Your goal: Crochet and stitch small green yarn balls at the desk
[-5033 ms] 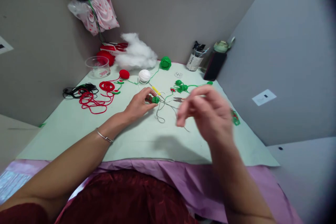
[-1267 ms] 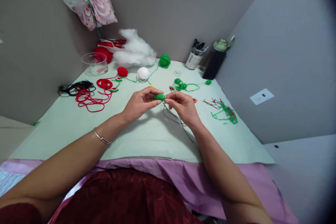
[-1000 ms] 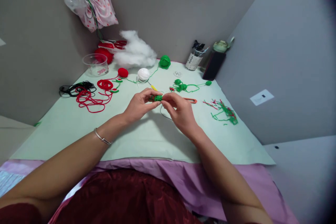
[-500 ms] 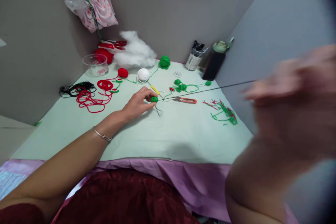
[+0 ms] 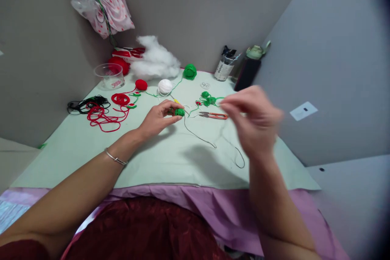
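Note:
My left hand point(image 5: 158, 118) pinches a small green crocheted piece point(image 5: 179, 112) between thumb and fingers, just above the table. From that piece a thin black thread point(image 5: 199, 137) runs slack to the right and curls into a loop on the table. To the right, my right hand point(image 5: 252, 120) is raised over the table, blurred, with thumb and fingertips pressed together; what is in the pinch is too blurred to make out. Orange-handled thread snips point(image 5: 213, 115) lie between the hands. Behind the left fingers shows a yellow-handled tool point(image 5: 176, 100), partly hidden.
Green crocheted bits point(image 5: 209, 98), a white yarn ball point(image 5: 165, 86), a red ball point(image 5: 141, 85) and a green ball point(image 5: 190, 72) lie farther back. White stuffing point(image 5: 155, 61) stands behind. Red cord point(image 5: 103, 120), black cord point(image 5: 89, 105) and a clear tub point(image 5: 109, 77) are left; a bottle point(image 5: 248, 71) stands back right.
My right hand has come back leftward and inward from the far right. The black thread, taut before, now hangs slack and loops on the table. My left hand still holds the green piece.

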### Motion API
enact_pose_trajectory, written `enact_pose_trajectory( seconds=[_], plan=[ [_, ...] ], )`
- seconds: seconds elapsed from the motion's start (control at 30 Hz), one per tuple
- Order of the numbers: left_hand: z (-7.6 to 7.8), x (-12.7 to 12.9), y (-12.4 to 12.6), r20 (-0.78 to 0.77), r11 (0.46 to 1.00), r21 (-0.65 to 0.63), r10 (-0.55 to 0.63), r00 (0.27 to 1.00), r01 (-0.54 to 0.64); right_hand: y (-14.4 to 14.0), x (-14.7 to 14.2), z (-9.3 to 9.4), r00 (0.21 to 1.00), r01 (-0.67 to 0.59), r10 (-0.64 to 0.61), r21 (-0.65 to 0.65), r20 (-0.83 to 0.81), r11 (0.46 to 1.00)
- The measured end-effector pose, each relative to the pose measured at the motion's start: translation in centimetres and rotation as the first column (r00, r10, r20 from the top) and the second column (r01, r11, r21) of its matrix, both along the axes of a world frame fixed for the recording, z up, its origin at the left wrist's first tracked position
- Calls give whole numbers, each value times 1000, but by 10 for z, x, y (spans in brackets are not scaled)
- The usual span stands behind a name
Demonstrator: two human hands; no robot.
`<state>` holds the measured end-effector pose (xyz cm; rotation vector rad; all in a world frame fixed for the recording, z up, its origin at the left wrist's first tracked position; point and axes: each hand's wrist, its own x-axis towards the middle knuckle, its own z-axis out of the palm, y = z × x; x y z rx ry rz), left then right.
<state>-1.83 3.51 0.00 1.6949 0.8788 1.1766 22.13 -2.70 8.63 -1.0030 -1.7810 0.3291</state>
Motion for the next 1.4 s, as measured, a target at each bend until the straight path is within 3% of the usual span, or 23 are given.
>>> enact_pose_trajectory(
  seconds=[0.13, 0.23, 0.6, 0.83, 0.97, 1.07, 1.27, 1.4],
  plan=[
    [3, 0, -3, 37, 1000, -6, -17, 999, 17, 22, -32, -45, 919, 84, -156, 207, 363, 975],
    [4, 1, -4, 46, 999, -4, -31, 998, 32, 27, -36, -59, 844, 117, -242, 274, 479, 954],
    [3, 2, -4, 25, 999, 42, -29, 999, 28, 24, -35, -58, 841, 93, -216, 260, 497, 961],
    [0, 0, -4, -78, 994, 105, -25, 997, 34, 26, -35, -61, 831, 83, -189, 219, 523, 972],
    [4, 1, -6, -98, 996, 40, -79, 992, 84, 33, -28, -62, 937, -22, 21, 1, 349, 1000],
    [8, 2, -9, -80, 993, -25, -113, 990, 111, 38, -22, -62, 980, -121, 149, -196, 133, 973],
    [12, 3, -11, -6, 991, -69, -113, 994, 113, 41, -20, -66, 971, -232, 199, -343, -130, 910],
    [9, 5, -11, 66, 984, -113, -133, 989, 140, 41, -27, -71, 913, -357, 199, -463, -356, 812]
  ],
)
